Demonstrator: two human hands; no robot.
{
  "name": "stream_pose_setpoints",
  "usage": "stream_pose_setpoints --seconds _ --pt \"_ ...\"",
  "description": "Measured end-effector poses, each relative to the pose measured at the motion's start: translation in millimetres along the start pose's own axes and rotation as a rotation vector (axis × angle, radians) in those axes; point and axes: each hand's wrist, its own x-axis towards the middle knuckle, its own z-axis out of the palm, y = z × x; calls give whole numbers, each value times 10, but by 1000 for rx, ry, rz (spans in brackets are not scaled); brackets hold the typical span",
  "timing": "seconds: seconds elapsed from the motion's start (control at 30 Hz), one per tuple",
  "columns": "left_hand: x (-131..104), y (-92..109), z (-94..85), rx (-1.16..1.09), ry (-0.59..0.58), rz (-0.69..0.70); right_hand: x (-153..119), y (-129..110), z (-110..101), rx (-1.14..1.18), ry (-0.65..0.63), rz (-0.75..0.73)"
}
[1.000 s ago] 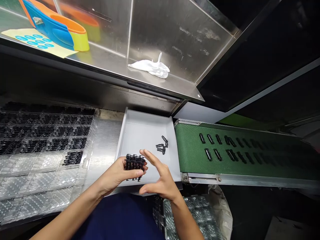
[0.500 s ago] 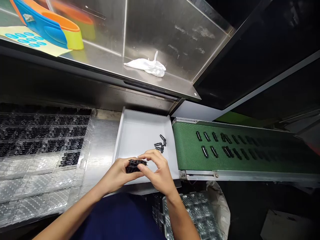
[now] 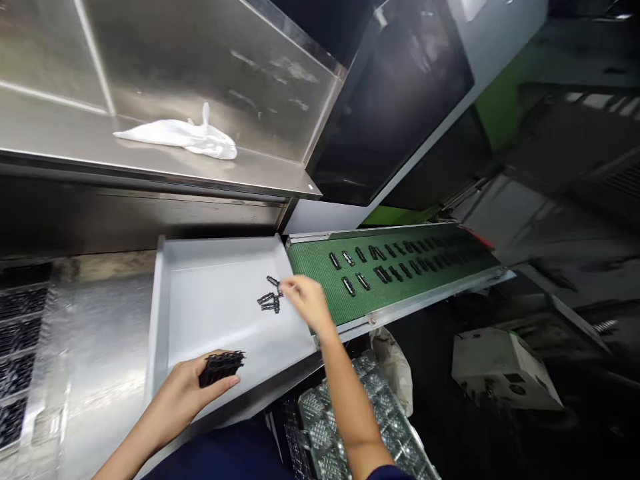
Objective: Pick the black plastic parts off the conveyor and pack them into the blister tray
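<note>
My left hand grips a stack of black parts between thumb and fingers, over the near left of the white tray. Over the tray's right edge, my right hand has its fingers bent together beside several loose black parts; its fingertips are blurred, and whatever they hold is too small to make out. Rows of similar black parts lie on the green conveyor belt to the right.
A steel shelf with a white cloth-like item runs above the tray. Clear plastic trays with black parts stand at the left; more clear trays are below the belt, near a grey box.
The view has swung right. My right hand has left the stack and moved to the loose parts by the belt. My left hand still holds the stack, now lower left.
</note>
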Motion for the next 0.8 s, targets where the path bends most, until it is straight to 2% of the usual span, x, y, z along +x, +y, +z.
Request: stream_pose_setpoints --seconds 0.07,0.17,0.23,0.3,0.4,0.53,0.57,0.63,0.7,0.8 --pt "43 -22 17 -121 -11 -56 267 399 -298 -79 195 206" --pt "64 11 30 -330 -4 -121 559 839 -618 -121 320 376" --pt "57 66 36 -509 28 -159 655 964 -710 -101 338 399" --pt "37 131 46 -711 85 -190 658 937 -690 -46 340 361" --pt "-11 226 62 -947 188 -194 463 617 -416 106 283 215" --pt "-98 306 31 -1050 210 -110 -144 -113 185 382 33 -58" --pt "-128 313 10 -1059 208 -83 -306 -286 309 490 -40 -152" --pt "-209 309 -43 -1080 234 -42 -557 -564 481 573 -98 -297" --pt "-318 284 -106 -1101 291 -37 -670 -737 555 491 -73 -423" --pt "-514 226 -202 -1096 313 -89 -633 -856 559 299 -105 -626"
